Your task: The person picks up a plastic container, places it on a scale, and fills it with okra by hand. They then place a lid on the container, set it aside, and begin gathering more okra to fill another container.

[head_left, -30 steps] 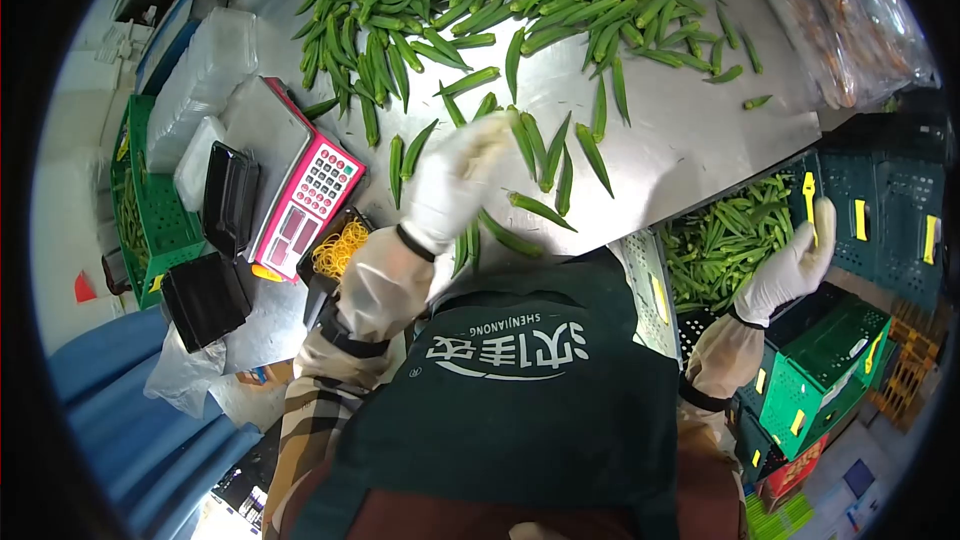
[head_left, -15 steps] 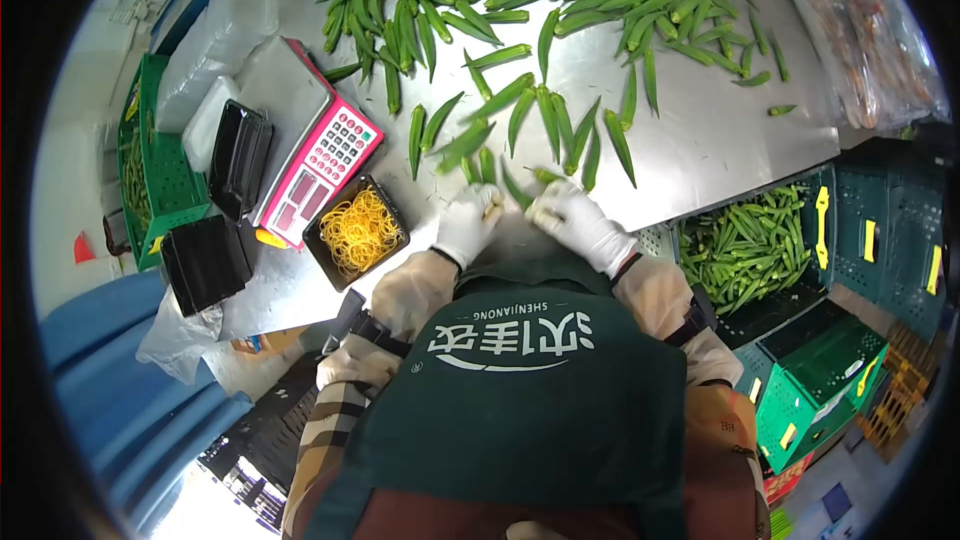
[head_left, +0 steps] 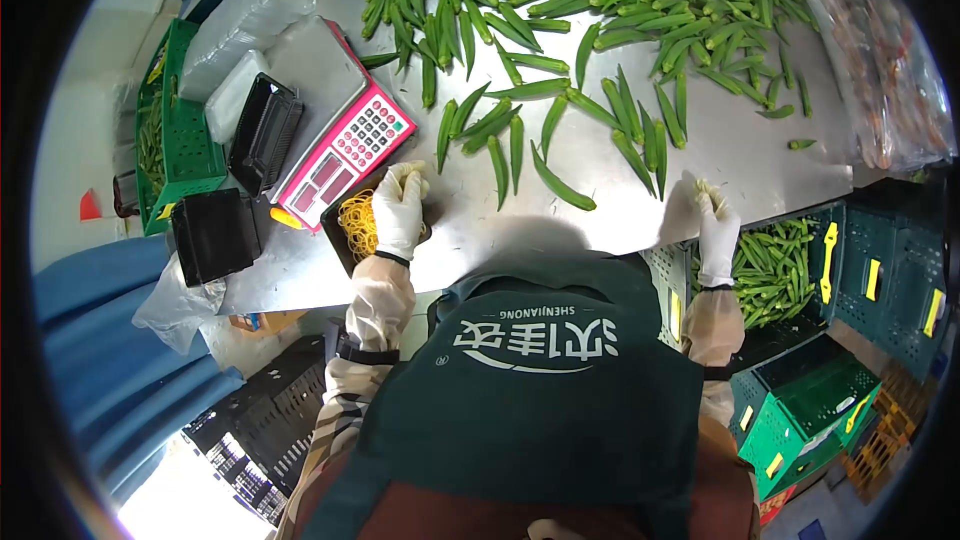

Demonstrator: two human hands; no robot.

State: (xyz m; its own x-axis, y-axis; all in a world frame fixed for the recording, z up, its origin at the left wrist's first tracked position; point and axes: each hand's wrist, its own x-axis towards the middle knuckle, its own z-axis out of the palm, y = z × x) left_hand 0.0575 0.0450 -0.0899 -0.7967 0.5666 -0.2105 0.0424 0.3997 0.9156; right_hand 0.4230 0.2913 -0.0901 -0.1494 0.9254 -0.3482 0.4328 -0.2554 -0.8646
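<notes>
My left hand (head_left: 399, 212), in a white glove, is beside the pink scale, over the right part of a black tray of yellow rubber bands (head_left: 357, 224). Its fingers are curled closed; whatever they may hold is hidden. My right hand (head_left: 716, 230), gloved too, hovers by the front edge of the metal table (head_left: 610, 225). Its fingertips are drawn together, and I cannot make out anything in them. Between the hands, loose okra (head_left: 562, 182) lie spread on the table. A large okra pile (head_left: 640, 0) covers the far side.
The pink scale (head_left: 350, 145) stands left, near black trays (head_left: 268, 130) and stacked clear containers (head_left: 262, 10). A crate of okra (head_left: 775, 270) sits below the table's right edge. Plastic-wrapped packs (head_left: 865, 50) lie far right. Green crates (head_left: 810, 410) stand lower right.
My hands have parted from the okra at the middle. The left went to the rubber-band tray, the right toward the table's right front edge. Several okra between them lie differently.
</notes>
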